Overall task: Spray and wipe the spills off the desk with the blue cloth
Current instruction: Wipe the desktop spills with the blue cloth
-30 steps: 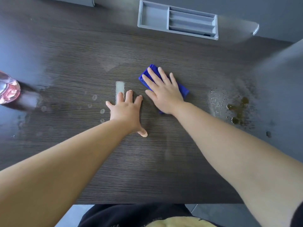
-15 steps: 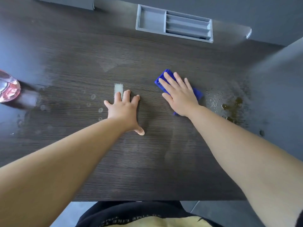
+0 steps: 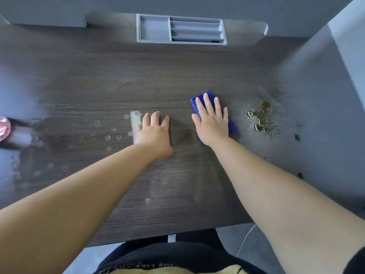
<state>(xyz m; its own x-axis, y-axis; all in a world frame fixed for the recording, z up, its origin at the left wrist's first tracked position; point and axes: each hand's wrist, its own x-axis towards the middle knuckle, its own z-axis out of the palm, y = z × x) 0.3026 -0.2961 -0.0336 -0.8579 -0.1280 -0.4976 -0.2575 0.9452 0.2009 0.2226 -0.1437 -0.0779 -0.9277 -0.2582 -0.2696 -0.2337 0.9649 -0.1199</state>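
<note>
My right hand (image 3: pixel 212 123) lies flat with straight fingers on the folded blue cloth (image 3: pixel 233 128), pressing it onto the dark wooden desk (image 3: pixel 177 184). A brown spill (image 3: pixel 258 117) with wet droplets sits just to the right of the cloth. My left hand (image 3: pixel 154 133) rests flat on the desk beside it, fingers spread. A whitish smear (image 3: pixel 135 120) and small pale drops (image 3: pixel 107 137) lie left of that hand. The pink spray bottle (image 3: pixel 4 128) shows partly at the left edge.
A grey compartment tray (image 3: pixel 181 29) sits at the back edge of the desk. A grey side panel (image 3: pixel 320 95) walls off the right side. Small dark spots (image 3: pixel 297 137) dot the desk near that panel. The desk's front edge is close to my body.
My right hand has slid the blue cloth to the right, closer to the brown spill. My left hand has stayed flat in the same place on the desk.
</note>
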